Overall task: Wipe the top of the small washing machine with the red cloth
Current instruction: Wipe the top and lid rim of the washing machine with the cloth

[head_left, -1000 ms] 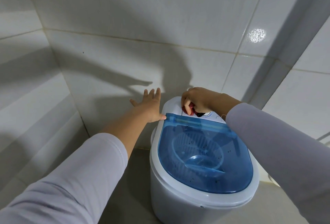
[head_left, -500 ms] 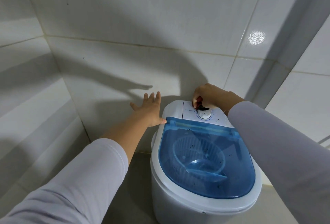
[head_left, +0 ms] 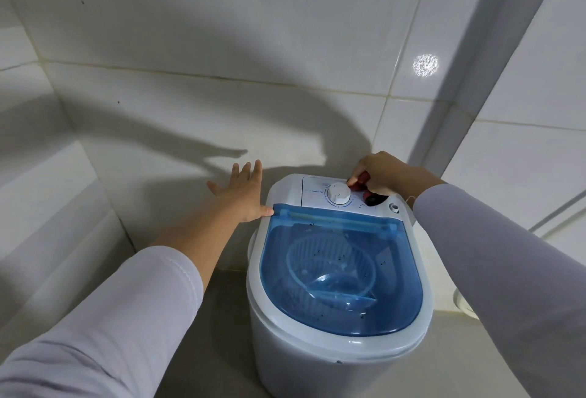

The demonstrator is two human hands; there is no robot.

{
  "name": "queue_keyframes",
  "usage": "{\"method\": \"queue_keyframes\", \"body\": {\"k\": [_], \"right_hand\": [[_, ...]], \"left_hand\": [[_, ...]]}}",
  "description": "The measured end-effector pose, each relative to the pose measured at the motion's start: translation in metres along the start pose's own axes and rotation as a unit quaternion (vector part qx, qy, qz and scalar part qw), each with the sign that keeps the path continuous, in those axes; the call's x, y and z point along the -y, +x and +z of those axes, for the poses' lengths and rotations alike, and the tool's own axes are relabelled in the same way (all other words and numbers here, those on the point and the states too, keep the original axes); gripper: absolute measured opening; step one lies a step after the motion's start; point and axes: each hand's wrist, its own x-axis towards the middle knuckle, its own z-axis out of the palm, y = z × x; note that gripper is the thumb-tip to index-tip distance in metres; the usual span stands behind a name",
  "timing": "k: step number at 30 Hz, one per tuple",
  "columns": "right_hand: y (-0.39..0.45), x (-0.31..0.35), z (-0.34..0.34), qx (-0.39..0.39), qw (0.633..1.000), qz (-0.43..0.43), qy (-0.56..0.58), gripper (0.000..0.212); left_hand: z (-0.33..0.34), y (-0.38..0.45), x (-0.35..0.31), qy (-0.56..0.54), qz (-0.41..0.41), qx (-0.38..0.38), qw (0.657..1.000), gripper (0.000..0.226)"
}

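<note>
Over the last second the right hand [head_left: 379, 174], gripping the bunched red cloth [head_left: 361, 182], has travelled across the white control panel [head_left: 317, 191] of the small white washing machine, from the left of the round white dial [head_left: 338, 195] to its right rear. The dial, covered by that hand a second ago, is now fully exposed. Red cloth now shows beneath the fingers just right of the dial.

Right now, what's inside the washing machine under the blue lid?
Through the see-through blue lid you can see a round plastic basket with slots. Whatever lies beneath the basket stays hidden.
</note>
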Motion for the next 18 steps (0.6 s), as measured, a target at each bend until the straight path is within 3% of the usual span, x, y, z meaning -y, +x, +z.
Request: {"method": "queue_keyframes", "body": {"k": [6,12,18], "right_hand": [[-0.015,-0.001,0.006,-0.004,0.999,0.035,0.01,0.048],[-0.031,0.009,0.015,-0.007,0.998,0.056,0.028,0.033],[-0.044,0.018,0.019,0.008,0.999,0.035,-0.007,0.035]], "left_hand": [[0.0,0.0,0.001,0.007,-0.002,-0.004,1.0,0.105],[0.0,-0.001,0.0,0.01,-0.002,-0.004,1.0,0.106],[0.0,-0.002,-0.002,0.006,-0.004,-0.001,1.0,0.106]]}}
